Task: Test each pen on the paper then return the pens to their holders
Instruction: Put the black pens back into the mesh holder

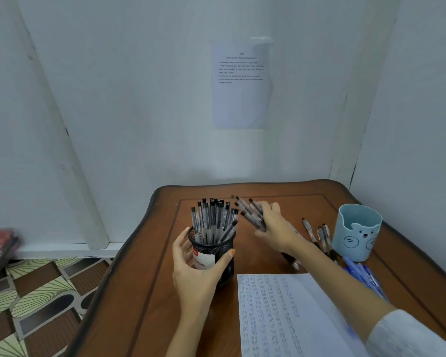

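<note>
My left hand (196,274) curls around a black mesh pen holder (214,249) packed with clear black-capped pens (213,220), near the wooden table's (144,292) left edge. Just beside it, my right hand (276,228) grips a fanned bundle of matching pens (250,211), beyond the scribbled paper (281,313).

- You've 2 holders: black mesh holder (213,249), blue bear cup (358,235).
- 2 sheets: test paper (281,313), wall notice (240,86).
- Approx 4 loose black pens (321,238) by cup.
- Holder pens (213,220), held pens (250,212), blue pens (363,275): can't count.
</note>
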The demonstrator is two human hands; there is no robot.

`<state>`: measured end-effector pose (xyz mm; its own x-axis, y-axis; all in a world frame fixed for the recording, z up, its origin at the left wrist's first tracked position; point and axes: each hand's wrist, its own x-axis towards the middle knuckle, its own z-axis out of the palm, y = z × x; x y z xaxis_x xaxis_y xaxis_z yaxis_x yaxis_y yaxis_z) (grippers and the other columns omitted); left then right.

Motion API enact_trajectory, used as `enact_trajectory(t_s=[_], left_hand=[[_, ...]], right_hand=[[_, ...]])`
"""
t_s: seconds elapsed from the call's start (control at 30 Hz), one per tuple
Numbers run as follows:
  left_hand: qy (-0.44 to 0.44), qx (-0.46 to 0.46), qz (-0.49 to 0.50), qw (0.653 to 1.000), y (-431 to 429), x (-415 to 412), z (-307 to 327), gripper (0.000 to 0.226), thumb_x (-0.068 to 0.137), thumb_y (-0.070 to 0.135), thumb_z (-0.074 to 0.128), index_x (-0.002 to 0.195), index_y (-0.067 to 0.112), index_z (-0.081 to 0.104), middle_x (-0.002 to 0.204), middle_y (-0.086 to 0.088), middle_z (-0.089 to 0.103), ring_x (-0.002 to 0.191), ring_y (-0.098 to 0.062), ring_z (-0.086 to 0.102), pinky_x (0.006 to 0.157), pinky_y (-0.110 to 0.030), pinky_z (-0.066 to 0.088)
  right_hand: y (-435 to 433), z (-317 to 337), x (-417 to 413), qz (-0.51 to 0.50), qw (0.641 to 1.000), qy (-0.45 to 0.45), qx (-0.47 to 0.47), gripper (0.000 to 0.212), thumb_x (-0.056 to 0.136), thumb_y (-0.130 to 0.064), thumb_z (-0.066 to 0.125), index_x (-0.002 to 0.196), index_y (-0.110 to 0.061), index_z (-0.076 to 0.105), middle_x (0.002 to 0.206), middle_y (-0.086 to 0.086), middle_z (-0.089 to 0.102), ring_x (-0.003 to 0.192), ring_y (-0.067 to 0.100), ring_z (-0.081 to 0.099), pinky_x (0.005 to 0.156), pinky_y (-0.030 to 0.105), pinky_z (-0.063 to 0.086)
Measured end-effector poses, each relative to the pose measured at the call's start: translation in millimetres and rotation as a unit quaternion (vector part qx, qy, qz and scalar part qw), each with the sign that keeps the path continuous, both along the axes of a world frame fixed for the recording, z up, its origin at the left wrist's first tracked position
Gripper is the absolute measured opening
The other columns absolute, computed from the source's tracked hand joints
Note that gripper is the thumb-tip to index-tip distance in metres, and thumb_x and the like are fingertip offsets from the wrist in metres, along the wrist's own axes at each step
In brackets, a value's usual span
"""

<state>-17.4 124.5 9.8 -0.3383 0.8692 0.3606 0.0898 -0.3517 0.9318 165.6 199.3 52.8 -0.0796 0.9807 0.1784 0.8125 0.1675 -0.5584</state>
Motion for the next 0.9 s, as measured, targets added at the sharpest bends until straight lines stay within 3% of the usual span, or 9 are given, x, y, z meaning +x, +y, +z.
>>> enact_trajectory(t_s=[0.1, 0.23, 0.33, 0.5, 0.6, 0.67, 0.77, 0.83, 0.9], left_hand=[[0.001, 0.004, -0.011, 1.000, -3.9, 0.8, 2.0, 0.093, 0.051, 0.023, 0.094, 0.129, 0.037, 0.045, 0.116, 0.029, 0.052, 0.111, 0.004, 0.051, 0.091, -0.018, 0.044], [0.005, -0.005, -0.016, 1.000, -10.4, 2.1, 4.1, 0.093, 0.052, 0.025, 0.094, 0.130, 0.037, 0.045, 0.115, 0.032, 0.049, 0.111, 0.001, 0.051, 0.091, -0.020, 0.044], [0.006, -0.013, -0.016, 1.000, -14.2, 4.5, 5.8, 0.093, 0.052, 0.027, 0.094, 0.130, 0.038, 0.044, 0.111, 0.033, 0.048, 0.110, -0.002, 0.050, 0.091, -0.022, 0.045], [0.024, -0.020, -0.026, 0.999, -21.5, 14.4, 7.9, 0.093, 0.051, 0.029, 0.094, 0.129, 0.038, 0.044, 0.116, 0.026, 0.051, 0.112, -0.003, 0.050, 0.087, -0.018, 0.046], [0.041, -0.022, -0.039, 0.998, -30.9, 27.7, 13.8, 0.092, 0.050, 0.030, 0.094, 0.126, 0.043, 0.044, 0.112, 0.030, 0.052, 0.108, 0.002, 0.052, 0.087, -0.019, 0.047], [0.047, -0.017, -0.049, 0.998, -38.2, 37.4, 19.2, 0.090, 0.050, 0.030, 0.093, 0.122, 0.047, 0.043, 0.109, 0.032, 0.053, 0.102, 0.012, 0.052, 0.078, -0.008, 0.042], [0.053, -0.016, -0.058, 0.997, -46.1, 46.8, 24.2, 0.089, 0.051, 0.031, 0.093, 0.120, 0.048, 0.040, 0.107, 0.034, 0.051, 0.096, 0.027, 0.044, 0.068, -0.001, 0.039], [0.061, -0.018, -0.054, 0.996, -49.3, 47.7, 23.1, 0.089, 0.051, 0.031, 0.092, 0.121, 0.047, 0.039, 0.108, 0.034, 0.051, 0.095, 0.027, 0.044, 0.068, 0.000, 0.040], [0.064, -0.020, -0.049, 0.997, -50.9, 46.3, 19.9, 0.090, 0.050, 0.031, 0.093, 0.122, 0.046, 0.040, 0.110, 0.031, 0.053, 0.098, 0.023, 0.047, 0.071, -0.003, 0.040]], right_hand=[[-10.7, 26.4, 4.9, -0.006, 0.990, 0.140, 0.029, 0.053, 0.088, 0.005, 0.056, 0.136, -0.006, 0.034, 0.101, 0.004, 0.051, 0.071, 0.007, 0.052, 0.052, 0.011, 0.045], [-30.5, 64.9, 14.1, -0.045, 0.948, 0.301, 0.092, 0.040, 0.091, -0.004, 0.059, 0.127, -0.011, 0.042, 0.106, 0.010, 0.062, 0.089, 0.016, 0.064, 0.063, 0.017, 0.050], [-51.0, 95.1, 17.7, -0.048, 0.889, 0.438, 0.124, 0.038, 0.089, 0.002, 0.061, 0.122, -0.008, 0.044, 0.100, 0.006, 0.065, 0.073, 0.004, 0.067, 0.059, 0.013, 0.050], [-81.4, 132.3, 9.3, -0.001, 0.784, 0.605, 0.137, 0.035, 0.090, 0.004, 0.060, 0.119, -0.006, 0.044, 0.100, 0.011, 0.067, 0.075, 0.018, 0.071, 0.072, 0.028, 0.059], [-86.4, 132.4, -11.6, 0.010, 0.750, 0.652, 0.116, 0.035, 0.089, 0.005, 0.060, 0.120, -0.003, 0.046, 0.103, 0.015, 0.067, 0.075, 0.019, 0.071, 0.075, 0.033, 0.060], [-84.4, 119.0, -25.8, -0.002, 0.760, 0.641, 0.107, 0.033, 0.089, 0.003, 0.061, 0.118, -0.003, 0.047, 0.106, 0.015, 0.067, 0.079, 0.021, 0.072, 0.082, 0.040, 0.059], [-81.0, 91.9, -36.6, -0.045, 0.844, 0.514, 0.146, 0.027, 0.089, -0.005, 0.064, 0.111, -0.011, 0.050, 0.097, 0.007, 0.070, 0.089, 0.025, 0.070, 0.090, 0.047, 0.054], [-83.5, 80.5, -37.8, -0.049, 0.881, 0.441, 0.162, 0.030, 0.091, -0.011, 0.064, 0.116, -0.012, 0.048, 0.084, -0.002, 0.072, 0.089, 0.024, 0.069, 0.089, 0.037, 0.054], [-85.0, 73.3, -35.8, -0.055, 0.893, 0.414, 0.169, 0.035, 0.093, -0.015, 0.062, 0.122, -0.008, 0.045, 0.076, -0.005, 0.072, 0.088, 0.018, 0.069, 0.090, 0.030, 0.052]])
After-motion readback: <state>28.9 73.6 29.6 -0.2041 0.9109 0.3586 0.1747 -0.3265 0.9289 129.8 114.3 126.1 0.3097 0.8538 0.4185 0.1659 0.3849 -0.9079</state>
